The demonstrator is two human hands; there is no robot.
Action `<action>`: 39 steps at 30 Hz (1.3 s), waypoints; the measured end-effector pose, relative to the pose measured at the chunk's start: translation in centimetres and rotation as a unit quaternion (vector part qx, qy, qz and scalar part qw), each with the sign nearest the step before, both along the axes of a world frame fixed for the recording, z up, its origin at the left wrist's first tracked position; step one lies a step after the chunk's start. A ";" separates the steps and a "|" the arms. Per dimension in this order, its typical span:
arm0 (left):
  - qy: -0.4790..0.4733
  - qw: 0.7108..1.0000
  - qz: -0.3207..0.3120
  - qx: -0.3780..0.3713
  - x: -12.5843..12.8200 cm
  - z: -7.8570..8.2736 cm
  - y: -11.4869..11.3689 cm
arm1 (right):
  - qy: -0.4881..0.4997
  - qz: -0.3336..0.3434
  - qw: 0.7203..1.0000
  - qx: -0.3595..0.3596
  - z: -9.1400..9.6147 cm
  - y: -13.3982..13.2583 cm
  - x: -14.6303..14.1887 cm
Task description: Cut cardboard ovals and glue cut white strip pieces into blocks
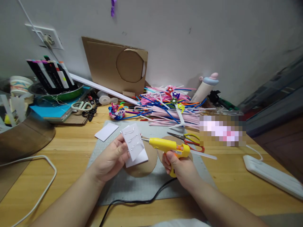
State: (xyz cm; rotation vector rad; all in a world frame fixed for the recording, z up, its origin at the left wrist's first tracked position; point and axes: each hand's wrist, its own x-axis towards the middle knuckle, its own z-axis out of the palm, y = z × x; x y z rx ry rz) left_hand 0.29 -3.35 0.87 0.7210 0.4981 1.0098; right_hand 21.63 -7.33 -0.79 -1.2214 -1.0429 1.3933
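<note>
My left hand (113, 157) pinches a small white foam board piece (133, 142), tilted up, with several streaks of clear glue across its face. In my right hand (178, 164) is a yellow hot glue gun (165, 144), its metal nozzle pointing left close to the right edge of that piece. A clear glue stick (203, 154) juts from the gun's back end. Beneath the held piece another white piece (139, 158) shows, over a round cardboard disc (142, 170). A second disc lies partly hidden behind the gun. One more white piece (106, 131) rests flat at the mat's upper left.
A grey cutting mat (113, 192) covers the table's middle, and a black cord (132, 201) crosses it. Scissors with yellow and red handles (193, 138) lie behind the gun. Pipe cleaners (163, 110) pile up at the back. At right lies a white power strip (272, 176).
</note>
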 end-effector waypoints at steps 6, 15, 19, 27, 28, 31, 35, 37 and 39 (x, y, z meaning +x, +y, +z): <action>0.003 1.000 0.004 0.002 -0.1 0.0 0.2 | -0.066 0.022 0.998 -0.011 0.0 0.1 0.4; -0.004 0.999 0.047 0.025 -0.6 0.5 0.6 | -0.016 0.022 0.999 0.033 0.4 -0.5 0.9; -0.016 0.999 0.029 0.017 -0.5 0.3 0.4 | -0.006 0.089 0.995 0.034 -0.5 -1.1 0.9; -0.026 0.999 0.015 0.018 -0.3 0.6 0.4 | -0.074 0.084 0.993 -0.030 -1.3 -1.0 0.4; -0.029 0.999 0.014 0.018 -0.3 0.6 0.4 | -0.080 0.084 0.993 -0.025 -1.3 -1.0 0.4; -0.036 0.999 0.014 0.017 -0.3 0.7 0.4 | -0.088 0.074 0.993 -0.017 -1.3 -0.9 0.5; -0.039 0.999 0.017 0.017 -0.3 0.7 0.3 | -0.088 0.039 0.995 -0.020 -1.4 -0.6 0.8; -0.043 0.999 0.016 0.022 -0.3 0.7 0.3 | -0.087 0.022 0.996 -0.019 -1.4 -0.4 0.8; -0.042 0.999 0.014 0.027 -0.3 0.7 0.3 | -0.086 0.011 0.996 -0.014 -1.3 -0.3 0.8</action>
